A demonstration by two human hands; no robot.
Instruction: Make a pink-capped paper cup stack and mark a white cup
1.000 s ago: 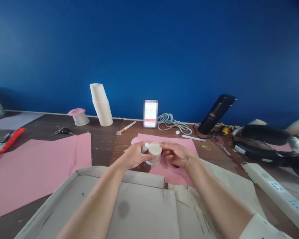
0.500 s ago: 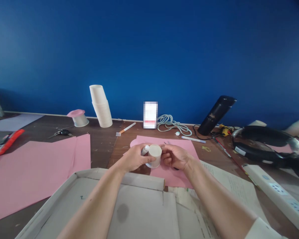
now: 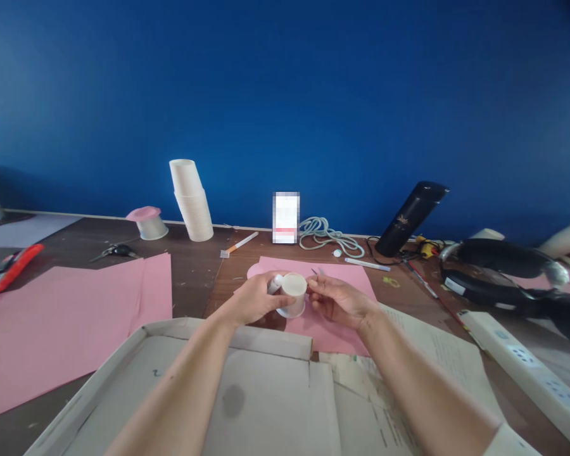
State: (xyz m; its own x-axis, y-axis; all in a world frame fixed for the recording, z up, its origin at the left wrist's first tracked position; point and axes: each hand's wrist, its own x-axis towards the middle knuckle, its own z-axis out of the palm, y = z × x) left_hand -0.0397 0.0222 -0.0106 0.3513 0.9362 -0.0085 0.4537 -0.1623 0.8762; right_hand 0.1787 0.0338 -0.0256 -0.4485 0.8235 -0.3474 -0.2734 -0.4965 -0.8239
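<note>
Left grip: I have it closed round a small white paper cup, held above the pink sheet. Right grip: fingertips pressed at the cup's rim; contents indistinct. Beyond, on the surface: cup stack, coiled cable.

— How many paper cups?
— One small white cup held up between two hands, the left hand and the right hand. One leaning stack of cups by the wall; it is too far off to count how many are nested in it. One more cup with a pink top beside the stack.
— Pink paper?
— Two lots: one large spread of pink sheets on the left, one pink sheet under the hands.
— Pens?
— Two: one orange-and-white pen, one white marker.
— The rest?
— One coiled cable, one black flask, one power strip, one cardboard tray, one pair of scissors.
</note>
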